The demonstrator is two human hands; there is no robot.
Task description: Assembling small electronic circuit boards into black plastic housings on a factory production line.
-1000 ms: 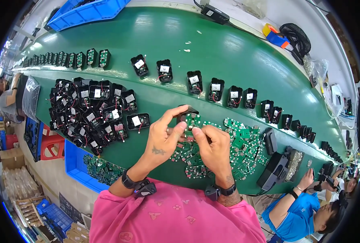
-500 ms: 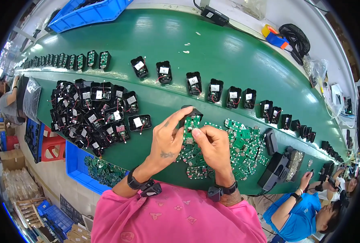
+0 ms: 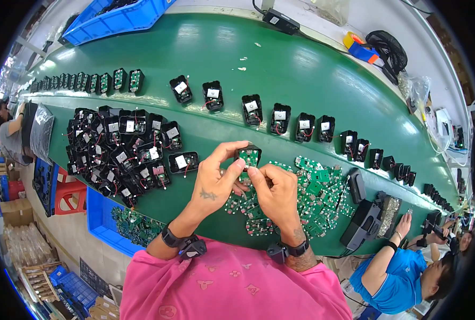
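My left hand point(image 3: 211, 184) is closed around a small black plastic housing point(image 3: 254, 146), with its thumb on the front of it. A green circuit board point(image 3: 250, 156) sits at the mouth of this housing, and whether it is fully seated I cannot tell. My right hand point(image 3: 277, 194) is closed at the board's near end, its thumb and fingertips pressed against it. Below both hands spreads a loose pile of green circuit boards point(image 3: 317, 200). Left of my hands lies a heap of black housings point(image 3: 112, 154) with white pads and thin red wires; one housing point(image 3: 183, 162) lies by itself beside it.
Black housings stand in a line along the green bench point(image 3: 280, 53). A blue crate point(image 3: 115, 24) stands at the far left, a blue bin point(image 3: 101, 221) near left. A black device point(image 3: 361, 224) lies near right. Co-workers sit at both ends, one in a blue shirt point(image 3: 389, 280).
The circuit board has gone lower into the black housing and tilted. My hands have shifted slightly left, with my right fingers now at the board's near end.
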